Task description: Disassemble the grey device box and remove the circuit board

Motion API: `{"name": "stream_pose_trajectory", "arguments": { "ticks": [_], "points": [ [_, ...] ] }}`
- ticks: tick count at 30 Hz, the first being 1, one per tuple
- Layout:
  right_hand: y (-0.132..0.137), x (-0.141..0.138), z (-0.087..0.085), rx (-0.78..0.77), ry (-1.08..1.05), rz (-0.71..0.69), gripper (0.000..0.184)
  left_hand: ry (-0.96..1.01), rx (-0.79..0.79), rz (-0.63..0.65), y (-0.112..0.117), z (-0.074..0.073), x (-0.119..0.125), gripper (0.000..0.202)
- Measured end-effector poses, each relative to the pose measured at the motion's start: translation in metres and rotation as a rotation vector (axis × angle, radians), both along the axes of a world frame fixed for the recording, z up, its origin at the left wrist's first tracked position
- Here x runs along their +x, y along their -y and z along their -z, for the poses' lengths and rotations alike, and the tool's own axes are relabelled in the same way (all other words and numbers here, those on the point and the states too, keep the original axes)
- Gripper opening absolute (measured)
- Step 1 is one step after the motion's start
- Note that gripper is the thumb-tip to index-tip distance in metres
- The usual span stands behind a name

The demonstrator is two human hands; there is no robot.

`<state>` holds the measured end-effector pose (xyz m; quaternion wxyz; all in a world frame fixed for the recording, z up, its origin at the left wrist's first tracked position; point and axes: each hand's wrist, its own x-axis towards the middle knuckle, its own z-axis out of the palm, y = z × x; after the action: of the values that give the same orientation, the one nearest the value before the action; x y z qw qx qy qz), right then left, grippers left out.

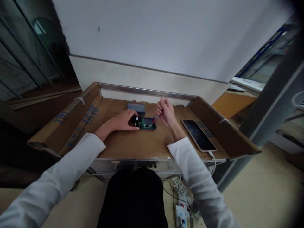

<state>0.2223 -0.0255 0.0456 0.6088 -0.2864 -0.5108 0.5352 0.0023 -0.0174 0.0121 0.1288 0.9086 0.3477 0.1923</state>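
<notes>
Cardboard-lined bench (133,145), frame centre: left hand (121,122) fingers pressed on green circuit board (146,123); right hand (166,112) fingers clamped on red screwdriver (153,122); blue printing illegible.

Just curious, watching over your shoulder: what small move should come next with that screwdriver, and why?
Probably turn the screwdriver: the right hand grips it with its tip down on the green board, and the left hand holds the board flat.

You have bare brown cardboard (133,145) in front; a grey box (136,108) blocks behind, a black smartphone (198,135) lies right.
</notes>
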Motion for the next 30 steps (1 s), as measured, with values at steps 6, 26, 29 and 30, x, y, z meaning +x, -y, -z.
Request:
{"name": "stream_pose_trajectory", "arguments": {
  "ticks": [6,26,29,30],
  "points": [
    [-0.006,0.008,-0.003,0.119,-0.021,0.182,0.043,-0.017,-0.017,-0.014,0.002,-0.003,0.001,0.056],
    [-0.002,0.007,-0.004,0.118,0.068,0.158,0.04,-0.006,0.005,0.003,-0.001,0.001,0.0,0.056],
    [0.003,0.003,-0.005,0.131,0.061,0.124,0.033,-0.006,0.008,0.01,-0.001,0.001,0.0,0.056],
    [0.004,0.001,-0.005,0.133,0.051,0.112,0.031,-0.004,0.009,0.012,-0.002,0.002,0.0,0.057]
  ]
}}
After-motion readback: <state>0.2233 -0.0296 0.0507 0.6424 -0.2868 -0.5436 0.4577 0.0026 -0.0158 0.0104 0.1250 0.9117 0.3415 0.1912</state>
